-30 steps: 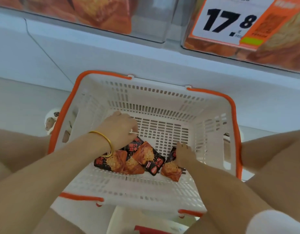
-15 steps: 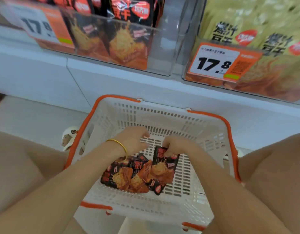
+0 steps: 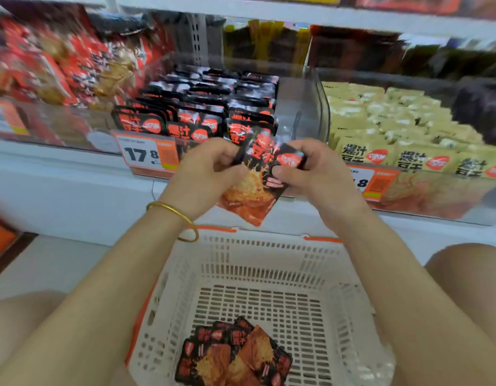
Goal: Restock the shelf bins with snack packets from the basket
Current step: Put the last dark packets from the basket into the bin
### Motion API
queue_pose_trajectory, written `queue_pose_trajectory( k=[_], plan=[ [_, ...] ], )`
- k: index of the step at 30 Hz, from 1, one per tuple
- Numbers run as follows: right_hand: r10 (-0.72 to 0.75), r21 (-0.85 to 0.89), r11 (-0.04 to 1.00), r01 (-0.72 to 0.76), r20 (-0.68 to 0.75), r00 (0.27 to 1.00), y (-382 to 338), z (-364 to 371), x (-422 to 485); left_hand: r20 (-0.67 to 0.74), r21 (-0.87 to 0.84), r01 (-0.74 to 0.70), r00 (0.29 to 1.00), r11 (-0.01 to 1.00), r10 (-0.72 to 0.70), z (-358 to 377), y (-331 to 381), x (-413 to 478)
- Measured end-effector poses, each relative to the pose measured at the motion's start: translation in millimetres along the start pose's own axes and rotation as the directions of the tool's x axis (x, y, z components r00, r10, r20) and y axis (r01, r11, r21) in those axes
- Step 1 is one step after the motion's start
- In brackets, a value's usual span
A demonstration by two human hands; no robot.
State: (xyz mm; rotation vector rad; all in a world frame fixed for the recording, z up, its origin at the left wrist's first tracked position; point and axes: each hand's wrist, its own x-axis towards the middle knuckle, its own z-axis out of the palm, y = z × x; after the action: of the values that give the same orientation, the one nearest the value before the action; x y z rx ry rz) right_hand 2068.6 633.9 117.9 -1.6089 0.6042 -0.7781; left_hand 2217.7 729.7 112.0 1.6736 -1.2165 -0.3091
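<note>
Both hands up at shelf height. Left hand (image 3: 205, 174) and right hand (image 3: 316, 174) each pinch the top corners of a black-orange snack packet (image 3: 252, 196), fingers curled round it. The packet hangs tilted, just in front of the clear shelf bin (image 3: 297, 112) of matching black packets. The white basket (image 3: 269, 263) sits below between the knees, with several more packets (image 3: 232, 358) lying on its floor. Gold bangle (image 3: 180, 215) on left wrist. Bin of yellow packets (image 3: 394, 129) to the right.

Bare strip at the bin's (image 3: 295, 107) right end open to you, black packets (image 3: 210, 107) filling the rest, clear divider (image 3: 322, 112) bounding it.
</note>
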Motion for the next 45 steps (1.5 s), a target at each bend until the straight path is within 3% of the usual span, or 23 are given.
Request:
queue_pose_trajectory(
  k=[4, 7, 9, 13, 16, 21, 24, 28, 30, 32, 33, 34, 35, 37, 39, 40, 42, 45],
  plan=[
    [-0.268, -0.041, 0.962, 0.268, -0.294, 0.917, -31, 3, 41, -0.216, 0.095, -0.12, 0.967, 0.988, 0.138, -12, 12, 31],
    [-0.412, -0.176, 0.911, 0.372, -0.395, 0.821, -40, -3, 63, -0.21, 0.214, -0.126, 0.962, 0.969, 0.172, -12, 3, 46],
    [-0.474, -0.298, 0.874, 0.384, -0.342, 0.812, -37, -3, 71, -0.2, 0.253, -0.127, 0.963, 0.959, 0.181, -8, -8, 50],
    [-0.4, -0.401, 0.856, 0.325, -0.116, 0.909, -20, 10, 75, -0.209, 0.262, -0.159, 0.954, 0.952, 0.217, -2, -22, 59],
    [-0.366, -0.703, 0.654, 0.279, 0.029, 0.93, -9, 16, 74, -0.205, 0.205, -0.153, 0.959, 0.967, 0.196, -1, -21, 62],
    [-0.333, -0.813, 0.529, 0.242, 0.064, 0.941, -9, 11, 78, -0.197, 0.109, -0.212, 0.953, 0.971, 0.23, -3, -16, 56],
    [-0.255, -0.862, 0.463, 0.207, 0.094, 0.962, -6, 15, 78, -0.21, 0.308, -0.303, 0.903, 0.902, 0.375, -4, -25, 58],
    [-0.215, -0.859, 0.484, 0.165, 0.067, 0.974, 5, 23, 72, -0.215, 0.424, -0.27, 0.897, 0.864, 0.386, -4, -35, 56],
    [-0.37, -0.869, 0.459, 0.185, 0.003, 0.929, 7, 20, 59, -0.213, 0.472, -0.293, 0.877, 0.832, 0.43, -5, -32, 47],
    [-0.596, -0.848, 0.459, 0.265, -0.072, 0.8, 8, 16, 36, -0.221, 0.517, -0.311, 0.851, 0.797, 0.476, -5, -27, 33],
    [-0.656, -0.808, 0.499, 0.313, -0.116, 0.746, 13, 15, 22, -0.224, 0.518, -0.322, 0.843, 0.793, 0.489, -4, -23, 24],
    [-0.661, -0.755, 0.557, 0.347, -0.15, 0.736, 21, 15, 9, -0.208, 0.509, -0.34, 0.843, 0.791, 0.496, -1, -22, 14],
    [-0.618, -0.701, 0.623, 0.347, -0.17, 0.767, 35, 15, -2, -0.163, 0.497, -0.358, 0.857, 0.791, 0.49, 4, -23, 4],
    [-0.412, -0.647, 0.726, 0.235, -0.136, 0.901, 75, 15, -13, 0.017, 0.479, -0.375, 0.908, 0.794, 0.419, 17, -37, -17],
    [-0.085, -0.711, 0.701, 0.051, -0.012, 0.996, 130, 13, -15, 0.252, 0.502, -0.35, 0.934, 0.791, 0.254, 31, -57, -34],
    [0.089, -0.758, 0.652, -0.02, 0.05, 0.995, 161, 11, -17, 0.357, 0.52, -0.319, 0.924, 0.792, 0.138, 37, -64, -42],
    [0.408, -0.814, 0.558, -0.159, 0.103, 0.907, 224, 3, -29, 0.51, 0.56, -0.26, 0.856, 0.787, -0.08, 50, -77, -56],
    [0.77, -0.874, 0.389, -0.293, 0.133, 0.625, 296, -12, -73, 0.633, 0.621, -0.3, 0.737, 0.725, -0.238, 66, -88, -65]
  ],
)
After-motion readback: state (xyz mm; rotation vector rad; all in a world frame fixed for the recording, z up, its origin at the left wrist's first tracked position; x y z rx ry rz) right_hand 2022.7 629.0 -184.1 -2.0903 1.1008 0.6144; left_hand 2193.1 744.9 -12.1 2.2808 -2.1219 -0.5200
